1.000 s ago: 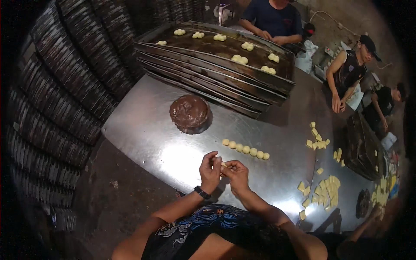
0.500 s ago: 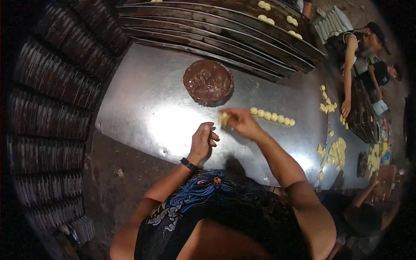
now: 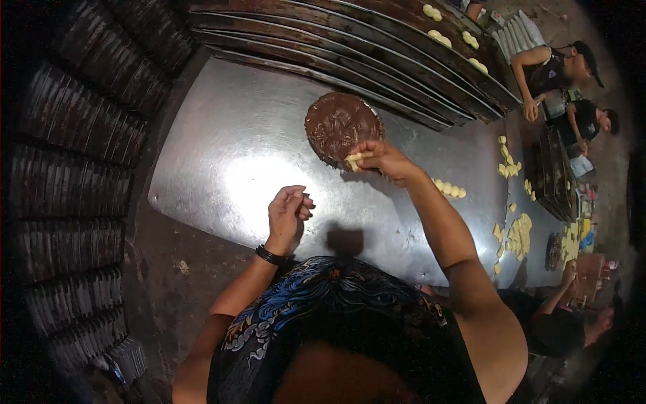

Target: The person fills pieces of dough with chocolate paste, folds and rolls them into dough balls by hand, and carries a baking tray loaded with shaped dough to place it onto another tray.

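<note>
Right hand (image 3: 387, 161): thumb and fingers pinched on a small piece of pale yellow dough (image 3: 353, 161), which we find at the near edge of the round brown mass (image 3: 340, 124). Whether dough and mass touch, we cannot tell. Half a second ago we had this hand beside the left one, clear of the mass; it has since gone forward. Left hand (image 3: 288, 210): slid off leftward, hovering by the metal table (image 3: 202, 155), fingers loosely curled, nothing seen in them. We judge that the handling has passed from both hands to the right alone, and from the dough by itself to the brown mass. Row of dough balls (image 3: 449, 188) partly hidden by the right arm.
</note>
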### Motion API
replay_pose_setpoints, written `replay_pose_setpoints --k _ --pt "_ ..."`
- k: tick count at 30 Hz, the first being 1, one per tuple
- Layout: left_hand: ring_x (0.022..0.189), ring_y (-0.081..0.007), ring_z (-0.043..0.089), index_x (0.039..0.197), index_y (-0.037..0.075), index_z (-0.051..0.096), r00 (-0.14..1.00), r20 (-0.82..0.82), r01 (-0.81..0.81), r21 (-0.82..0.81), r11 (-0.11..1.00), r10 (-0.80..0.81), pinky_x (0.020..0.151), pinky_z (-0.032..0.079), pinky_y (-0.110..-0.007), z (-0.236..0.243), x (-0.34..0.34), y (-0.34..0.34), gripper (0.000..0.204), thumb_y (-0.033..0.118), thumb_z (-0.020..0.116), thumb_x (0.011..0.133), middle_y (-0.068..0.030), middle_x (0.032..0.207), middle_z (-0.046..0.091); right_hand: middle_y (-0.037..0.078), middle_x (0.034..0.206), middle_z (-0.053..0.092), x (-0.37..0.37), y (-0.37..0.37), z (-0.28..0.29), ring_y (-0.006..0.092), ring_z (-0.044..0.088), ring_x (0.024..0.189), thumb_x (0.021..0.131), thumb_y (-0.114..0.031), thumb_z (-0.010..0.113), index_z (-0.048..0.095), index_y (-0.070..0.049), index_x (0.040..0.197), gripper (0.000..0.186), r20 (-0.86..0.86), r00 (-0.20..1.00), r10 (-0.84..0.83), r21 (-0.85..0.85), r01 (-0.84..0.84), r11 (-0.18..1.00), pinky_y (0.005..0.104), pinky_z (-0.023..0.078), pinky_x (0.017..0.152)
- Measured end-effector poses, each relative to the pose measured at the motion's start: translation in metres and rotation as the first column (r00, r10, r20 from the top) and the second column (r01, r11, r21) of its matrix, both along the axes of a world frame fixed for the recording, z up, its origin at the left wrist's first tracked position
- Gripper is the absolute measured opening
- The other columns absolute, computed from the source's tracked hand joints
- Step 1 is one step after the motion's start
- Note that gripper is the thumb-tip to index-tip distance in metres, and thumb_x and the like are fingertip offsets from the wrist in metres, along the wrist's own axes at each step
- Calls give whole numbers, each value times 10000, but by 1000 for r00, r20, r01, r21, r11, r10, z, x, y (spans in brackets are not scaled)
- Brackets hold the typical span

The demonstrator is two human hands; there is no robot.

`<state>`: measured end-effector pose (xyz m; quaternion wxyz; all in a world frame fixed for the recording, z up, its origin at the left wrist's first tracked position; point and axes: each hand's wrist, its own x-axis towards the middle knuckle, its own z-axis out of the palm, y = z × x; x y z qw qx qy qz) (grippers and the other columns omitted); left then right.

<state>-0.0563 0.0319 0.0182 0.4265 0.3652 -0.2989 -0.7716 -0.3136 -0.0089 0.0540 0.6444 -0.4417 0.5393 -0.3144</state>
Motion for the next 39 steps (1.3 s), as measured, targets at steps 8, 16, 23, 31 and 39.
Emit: replay_pose_setpoints --k 8,16,23,31,39 --pt "957 -238 520 1196 -46 409 923 163 348 30 937 -348 841 414 -383 32 -66 -4 599 467 254 929 -149 1070 533 140 1002 555 -3 86 -12 238 575 907 791 28 492 445 -59 1151 373 900 340 -273 242 133 961 300 486 740" --pt "746 -134 552 1026 -12 523 947 182 290 -133 948 -264 694 481 -258 10 -129 70 203 134 472 894 -85 877 587 128 972 570 -37 156 -52 210 603 806 798 56 488 428 -61 1142 368 825 421 -377 311 219 925 264 498 660" --pt "689 -110 540 921 5 521 946 -305 177 208 962 -108 643 477 -227 2 -131 79 73 43 511 860 -69 854 560 146 967 562 -38 182 -30 168 592 801 822 60 442 446 40 1121 300 736 461 -496 405 287 868 242 511 692" --pt "764 -176 586 946 -16 577 957 269 236 -505 830 -109 647 492 -249 10 -113 56 179 -40 471 804 -104 918 573 135 998 585 -7 157 -21 165 624 733 793 11 529 554 62 1055 268 -99 850 -517 -470 418 777 236 528 650" --pt "835 -200 592 930 -52 590 935 352 309 -754 580 -41 702 485 -293 45 -82 25 180 39 490 812 -146 1063 532 123 875 599 13 121 14 163 607 730 728 -15 601 622 10 870 145 -220 861 -458 -509 300 807 261 498 689"
